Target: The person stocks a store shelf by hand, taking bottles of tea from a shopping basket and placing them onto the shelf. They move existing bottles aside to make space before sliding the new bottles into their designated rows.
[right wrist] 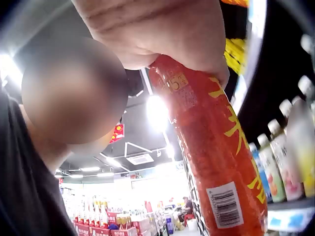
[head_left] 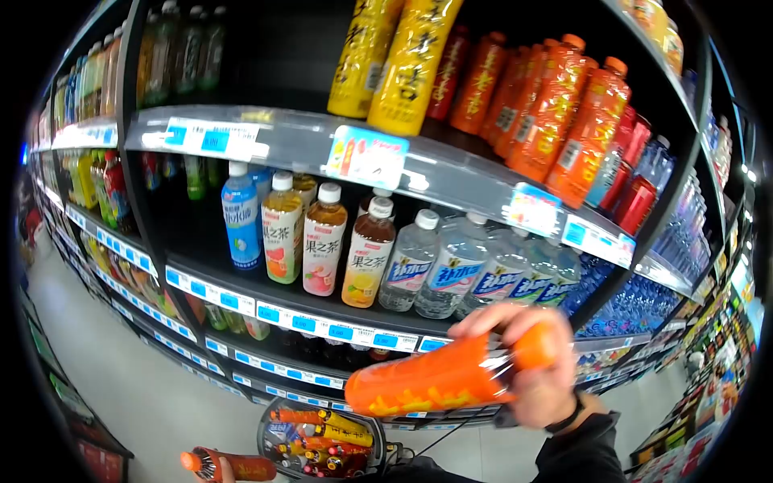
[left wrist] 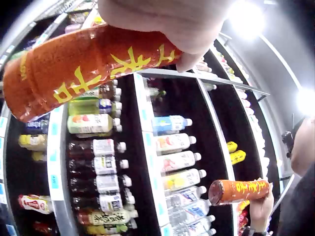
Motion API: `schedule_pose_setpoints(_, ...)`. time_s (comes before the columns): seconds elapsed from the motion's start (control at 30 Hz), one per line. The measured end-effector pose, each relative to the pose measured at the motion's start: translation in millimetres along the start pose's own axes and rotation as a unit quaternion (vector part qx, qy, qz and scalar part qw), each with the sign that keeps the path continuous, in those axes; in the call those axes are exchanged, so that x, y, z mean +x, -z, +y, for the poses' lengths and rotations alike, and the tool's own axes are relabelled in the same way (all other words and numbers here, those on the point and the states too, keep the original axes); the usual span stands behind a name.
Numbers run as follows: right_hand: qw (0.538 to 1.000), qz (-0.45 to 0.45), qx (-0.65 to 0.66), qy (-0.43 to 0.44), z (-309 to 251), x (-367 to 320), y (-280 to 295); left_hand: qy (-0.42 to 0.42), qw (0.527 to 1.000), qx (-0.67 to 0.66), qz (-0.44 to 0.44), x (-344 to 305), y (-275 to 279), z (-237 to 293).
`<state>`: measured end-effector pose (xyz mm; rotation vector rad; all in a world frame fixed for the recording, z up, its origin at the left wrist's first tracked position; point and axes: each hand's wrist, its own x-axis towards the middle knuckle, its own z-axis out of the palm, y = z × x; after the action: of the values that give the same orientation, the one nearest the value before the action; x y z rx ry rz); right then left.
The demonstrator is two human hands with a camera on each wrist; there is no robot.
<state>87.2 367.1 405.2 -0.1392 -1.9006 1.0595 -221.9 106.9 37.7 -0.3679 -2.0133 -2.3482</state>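
My right hand (head_left: 543, 374) grips an orange drink bottle (head_left: 435, 377) round its neck, just below the orange cap. The bottle lies nearly level in front of the lower shelf, its base pointing left. In the right wrist view, yellow characters and a barcode show on that orange bottle (right wrist: 206, 142). Low at the left, my left hand (left wrist: 167, 22) holds a second, red-orange bottle (head_left: 245, 468) with an orange cap. The left wrist view shows yellow characters along this red-orange bottle (left wrist: 83, 71); most of that hand is out of the head view.
A cart (head_left: 266, 431) below the shelves holds several orange and yellow bottles. On the upper shelf stand yellow bottles (head_left: 411, 68) and a group of orange bottles (head_left: 555, 105). Fruit tea bottles (head_left: 324, 241) and clear water bottles (head_left: 451, 270) line the shelf beneath, behind a price-tag rail (head_left: 302, 322).
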Motion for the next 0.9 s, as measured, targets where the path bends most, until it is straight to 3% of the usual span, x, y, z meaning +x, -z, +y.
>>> schedule_pose_setpoints(0.13, 0.985, 0.082, -0.064, 0.135, -75, 47, 23, 0.025, 0.999, -0.015, -0.027, -10, -37, 69)
schedule_pose_setpoints(0.27, 0.936, 0.043, -0.122, 0.328, -115, 93, 54, 0.055, 0.998, -0.040, -0.012, -26, -71, 134)
schedule_pose_setpoints(0.3, 0.915, 0.045, -0.155, 0.371, -123, 103, 57, 0.065, 0.998, -0.023, 0.005, -27, -72, 140)
schedule_pose_setpoints(0.33, 0.890, 0.047, -0.213, 0.400, -128, 115, 61, 0.091, 0.994, -0.047, -0.032, -14, -57, 107)
schedule_pose_setpoints(0.4, 0.855, 0.023, -0.277, 0.437, -136, 137, 66, 0.088, 0.994, -0.059, -0.036, -16, -59, 113)
schedule_pose_setpoints(0.5, 0.838, 0.066, -0.336, 0.424, -125, 170, 71, 0.092, 0.993, -0.064, -0.031, -22, -64, 127)
schedule_pose_setpoints(0.77, 0.859, 0.160, -0.379, 0.303, -68, 254, 90, 0.133, 0.990, -0.033, -0.023, -40, -71, 179)
schedule_pose_setpoints(0.9, 0.861, 0.206, -0.398, 0.241, -52, 283, 102, 0.105, 0.992, -0.056, -0.028, -43, -70, 177)
